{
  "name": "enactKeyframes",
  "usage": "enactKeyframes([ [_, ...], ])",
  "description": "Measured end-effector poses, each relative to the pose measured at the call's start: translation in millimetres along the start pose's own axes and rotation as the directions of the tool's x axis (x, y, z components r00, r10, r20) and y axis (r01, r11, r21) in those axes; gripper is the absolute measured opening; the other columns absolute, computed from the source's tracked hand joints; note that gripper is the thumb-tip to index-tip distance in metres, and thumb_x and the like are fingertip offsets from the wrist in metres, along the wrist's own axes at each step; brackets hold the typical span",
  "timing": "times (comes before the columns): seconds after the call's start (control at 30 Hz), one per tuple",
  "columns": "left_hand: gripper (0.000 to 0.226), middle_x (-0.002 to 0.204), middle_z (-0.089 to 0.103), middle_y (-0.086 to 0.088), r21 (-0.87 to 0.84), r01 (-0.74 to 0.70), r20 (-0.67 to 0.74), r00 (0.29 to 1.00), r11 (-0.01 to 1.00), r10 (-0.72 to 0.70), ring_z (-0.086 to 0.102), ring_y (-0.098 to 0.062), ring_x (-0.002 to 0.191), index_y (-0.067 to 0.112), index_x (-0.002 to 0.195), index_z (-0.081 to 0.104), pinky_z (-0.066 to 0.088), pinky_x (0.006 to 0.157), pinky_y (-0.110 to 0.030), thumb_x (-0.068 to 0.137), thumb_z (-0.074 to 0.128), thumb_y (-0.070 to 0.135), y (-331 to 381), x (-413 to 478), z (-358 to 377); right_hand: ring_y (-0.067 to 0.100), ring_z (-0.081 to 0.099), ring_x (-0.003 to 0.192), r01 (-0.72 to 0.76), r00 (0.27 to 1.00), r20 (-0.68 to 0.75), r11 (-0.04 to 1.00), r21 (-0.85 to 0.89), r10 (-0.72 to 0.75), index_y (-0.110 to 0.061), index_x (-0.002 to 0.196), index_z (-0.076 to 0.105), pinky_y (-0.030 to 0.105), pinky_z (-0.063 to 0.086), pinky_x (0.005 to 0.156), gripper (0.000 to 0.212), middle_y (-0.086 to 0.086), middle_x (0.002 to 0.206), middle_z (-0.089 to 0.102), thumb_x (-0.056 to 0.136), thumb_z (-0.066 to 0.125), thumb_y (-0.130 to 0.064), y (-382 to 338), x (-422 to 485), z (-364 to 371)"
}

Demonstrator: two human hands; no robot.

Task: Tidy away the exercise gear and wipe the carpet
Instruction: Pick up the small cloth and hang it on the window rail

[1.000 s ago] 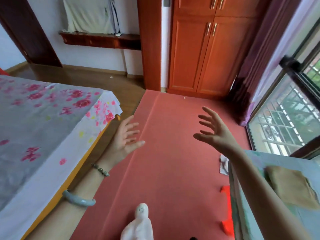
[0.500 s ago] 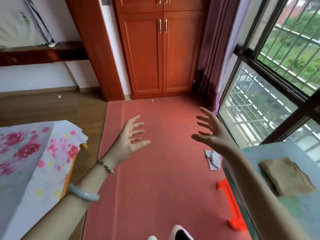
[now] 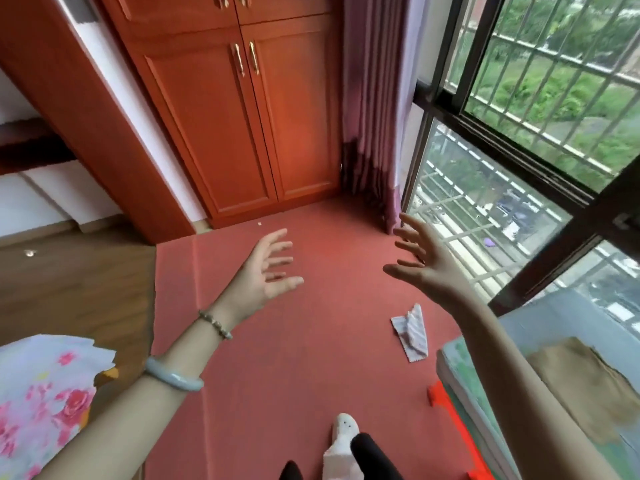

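Carpet (image 3: 311, 358): red, covering the floor ahead of you from the wardrobe (image 3: 242, 133) back to your feet.

Striped cloth (image 3: 412, 332): small, pale and crumpled. It lies on the carpet near the counter (image 3: 460, 368), below your right grip (image 3: 429, 268) in the view and nearer to you, apart from its fingers.

Right grip: fingers spread and straight, palm turned inward, holding nothing.

Left grip (image 3: 263, 271): fingers spread, palm facing the right one, empty. There is a bead bracelet (image 3: 214, 323) at the wrist and a pale bangle (image 3: 173, 375) on the forearm.

Orange object (image 3: 441, 398): on the carpet at the counter's foot, partly hidden. You cannot tell what it is.

Counter: at your right under a pale green cover, with a brown cloth (image 3: 588, 386) flat on top.

Surroundings: purple curtain (image 3: 374, 116), barred window (image 3: 519, 150), floral bed (image 3: 45, 393) at your left, white slipper (image 3: 343, 431) at the bottom edge.
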State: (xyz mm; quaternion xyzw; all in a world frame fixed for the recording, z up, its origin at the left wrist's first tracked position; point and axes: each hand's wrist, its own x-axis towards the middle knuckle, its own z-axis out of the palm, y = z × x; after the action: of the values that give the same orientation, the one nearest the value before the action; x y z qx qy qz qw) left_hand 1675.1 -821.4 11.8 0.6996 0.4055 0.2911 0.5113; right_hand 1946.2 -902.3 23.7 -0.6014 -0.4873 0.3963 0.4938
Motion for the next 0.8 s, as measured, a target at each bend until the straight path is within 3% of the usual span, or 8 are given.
enactKeyframes([
  [0.27, 0.076, 0.131, 0.047, 0.012, 0.005, -0.055, 0.104, 0.993, 0.998, 0.054, 0.055, -0.004, 0.114, 0.044, 0.128, 0.034, 0.048, 0.091, -0.023, 0.067, 0.076, 0.031, 5.6, 148.1, 16.0, 0.02, 0.051, 0.121, -0.036, 0.992, -0.119, 0.999, -0.013, 0.034, -0.033, 0.132, 0.038, 0.035, 0.047, 0.092, 0.08, 0.006, 0.132, 0.051, 0.073, 0.074, 0.006, 16.2, 102.9, -56.1],
  [0.37, 0.079, 0.13, 0.048, 0.012, 0.0, -0.052, 0.167, 0.985, 0.999, 0.051, 0.055, -0.004, 0.113, 0.039, 0.131, 0.034, 0.048, 0.092, -0.023, 0.067, 0.08, 0.031, 1.8, 195.7, 21.4, 0.02, 0.05, 0.121, -0.068, 0.985, -0.158, 0.997, -0.023, 0.064, -0.035, 0.131, 0.038, 0.037, 0.047, 0.095, 0.078, 0.006, 0.131, 0.051, 0.073, 0.075, 0.003, 23.7, 127.6, -74.8],
  [0.47, 0.079, 0.131, 0.047, 0.009, 0.007, -0.049, 0.246, 0.968, 0.999, 0.046, 0.054, -0.005, 0.114, 0.028, 0.136, 0.033, 0.048, 0.093, -0.023, 0.073, 0.077, 0.017, 0.7, 249.1, 32.4, 0.018, 0.051, 0.121, -0.105, 0.968, -0.23, 0.994, -0.031, 0.095, -0.032, 0.134, 0.038, 0.036, 0.047, 0.095, 0.079, 0.005, 0.131, 0.051, 0.073, 0.076, 0.0, 34.7, 152.6, -91.8],
  [0.6, 0.076, 0.127, 0.048, 0.012, -0.012, -0.092, 0.379, 0.921, 0.996, 0.09, 0.055, -0.008, 0.113, 0.033, 0.132, 0.035, 0.048, 0.092, -0.026, 0.069, 0.075, 0.016, -2.9, 326.4, 50.4, 0.019, 0.051, 0.122, -0.135, 0.931, -0.345, 0.99, -0.024, 0.119, -0.034, 0.132, 0.039, 0.034, 0.049, 0.092, 0.078, 0.003, 0.129, 0.052, 0.073, 0.077, -0.002, 48.7, 186.3, -110.6],
  [0.8, 0.071, 0.125, 0.05, 0.01, -0.058, -0.113, 0.566, 0.815, 0.992, 0.126, 0.058, -0.007, 0.107, 0.04, 0.121, 0.039, 0.05, 0.092, -0.027, 0.07, 0.074, 0.008, -0.9, 442.5, 72.2, 0.017, 0.051, 0.12, -0.202, 0.822, -0.546, 0.979, -0.009, 0.164, -0.035, 0.131, 0.04, 0.042, 0.049, 0.095, 0.077, 0.002, 0.128, 0.052, 0.072, 0.079, -0.006, 61.8, 235.7, -129.8],
])
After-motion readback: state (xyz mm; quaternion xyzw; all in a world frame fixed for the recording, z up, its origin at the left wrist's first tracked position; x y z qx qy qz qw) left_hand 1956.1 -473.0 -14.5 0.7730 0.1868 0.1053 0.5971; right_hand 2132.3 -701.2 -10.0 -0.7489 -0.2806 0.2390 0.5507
